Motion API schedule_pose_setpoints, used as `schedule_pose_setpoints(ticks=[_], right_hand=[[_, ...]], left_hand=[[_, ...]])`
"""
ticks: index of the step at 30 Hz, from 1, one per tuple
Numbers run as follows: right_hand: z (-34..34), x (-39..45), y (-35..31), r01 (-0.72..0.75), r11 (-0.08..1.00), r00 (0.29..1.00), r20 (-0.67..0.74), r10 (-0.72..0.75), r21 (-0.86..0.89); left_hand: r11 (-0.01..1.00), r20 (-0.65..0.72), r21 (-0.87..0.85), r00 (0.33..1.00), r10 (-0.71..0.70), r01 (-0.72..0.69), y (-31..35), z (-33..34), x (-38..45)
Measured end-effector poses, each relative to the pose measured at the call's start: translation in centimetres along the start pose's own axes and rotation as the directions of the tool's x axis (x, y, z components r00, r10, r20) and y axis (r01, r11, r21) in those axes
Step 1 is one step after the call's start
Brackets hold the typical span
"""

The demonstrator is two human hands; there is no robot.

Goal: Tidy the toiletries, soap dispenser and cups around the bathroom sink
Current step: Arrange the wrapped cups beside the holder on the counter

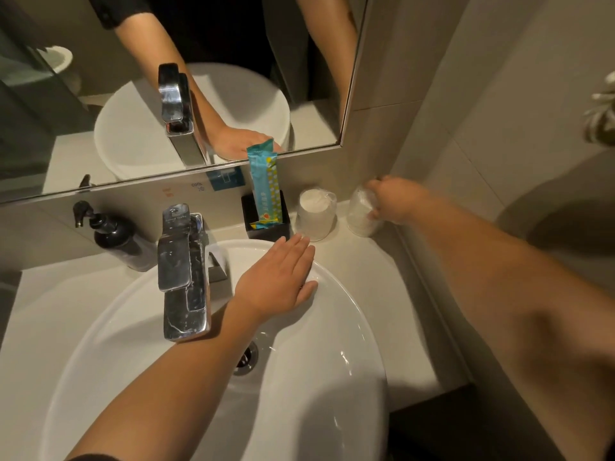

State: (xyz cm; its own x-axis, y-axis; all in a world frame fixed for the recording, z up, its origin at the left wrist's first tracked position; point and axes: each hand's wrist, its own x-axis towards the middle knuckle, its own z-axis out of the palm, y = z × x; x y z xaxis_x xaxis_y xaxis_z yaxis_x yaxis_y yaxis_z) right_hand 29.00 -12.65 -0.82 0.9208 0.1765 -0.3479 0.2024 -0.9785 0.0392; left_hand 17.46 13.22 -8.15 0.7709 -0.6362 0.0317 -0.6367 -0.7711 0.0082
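My right hand (391, 201) grips a plastic-wrapped cup (361, 216) at the counter's back right corner, blurred by motion. A second wrapped white cup (314, 214) stands just to its left. A teal toiletry packet (264, 188) stands upright in a black holder (266, 224) against the wall. The black pump soap dispenser (113, 234) stands at the back left, behind the tap. My left hand (279, 281) lies flat with fingers together on the far rim of the white basin (349, 327), holding nothing.
A chrome tap (183, 271) rises over the basin's back left. The mirror (199, 78) runs along the wall above the counter. The side wall (499, 111) closes the right. The counter edge (442, 384) drops off at the right front.
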Motion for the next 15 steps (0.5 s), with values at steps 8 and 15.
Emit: schedule_pose_setpoints(ticks=[8, 15], right_hand=[[1.1, 1.2, 0.3, 0.100, 0.995, 0.990, -0.101, -0.102, -0.031], [1.3, 1.5, 0.8, 0.113, 0.994, 0.986, -0.121, -0.112, 0.002]], left_hand=[[1.000, 0.006, -0.002, 1.000, -0.011, 0.011, 0.0, 0.3, 0.1], [1.000, 0.003, -0.010, 1.000, -0.006, 0.006, 0.0, 0.4, 0.2]])
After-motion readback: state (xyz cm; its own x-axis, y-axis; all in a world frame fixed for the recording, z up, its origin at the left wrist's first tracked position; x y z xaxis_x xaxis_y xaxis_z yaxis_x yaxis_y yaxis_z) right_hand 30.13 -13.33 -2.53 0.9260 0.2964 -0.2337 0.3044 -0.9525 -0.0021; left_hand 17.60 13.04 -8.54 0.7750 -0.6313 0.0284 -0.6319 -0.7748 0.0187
